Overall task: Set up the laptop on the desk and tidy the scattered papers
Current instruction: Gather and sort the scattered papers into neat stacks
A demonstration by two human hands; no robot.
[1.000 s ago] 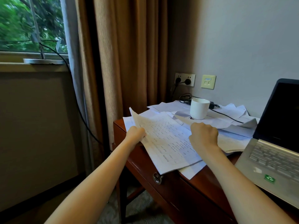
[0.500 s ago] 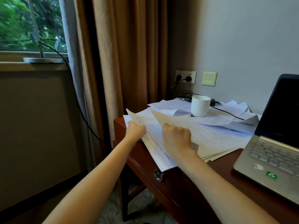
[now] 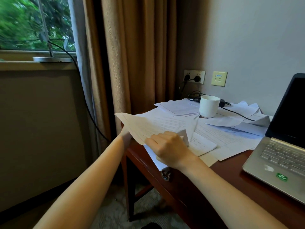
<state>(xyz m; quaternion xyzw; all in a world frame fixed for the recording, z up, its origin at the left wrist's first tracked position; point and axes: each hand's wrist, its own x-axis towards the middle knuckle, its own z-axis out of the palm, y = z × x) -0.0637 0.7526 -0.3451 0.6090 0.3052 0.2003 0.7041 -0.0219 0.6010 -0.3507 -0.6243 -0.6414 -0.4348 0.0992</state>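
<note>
Tan curtain hangs at the far left, behind the corner of the brown wooden bench.

Left hand meets the lower left edge of the sheaf of white printed sheets. Its fingers sit behind the paper, so we cannot tell whether they are closed.

The sheaf is raised off the bench's left corner, its far tip tilted up toward the curtain.

Right hand grips the sheaf's near edge, fingers curled over and clamped on the paper.

Further right, loose white papers overlap across the bench. A white ceramic mug stands on them at the back, and a black cable runs over them.

Open silver laptop sits at the right end, just beside the papers.

We judge the sheets light, limp and slick on each other. They are best taken at two opposite edges so they square up. A one-corner pinch would likely let them fan or crease. Sheets under the mug may tear or drag it if pulled, so we would lift the mug first.
</note>
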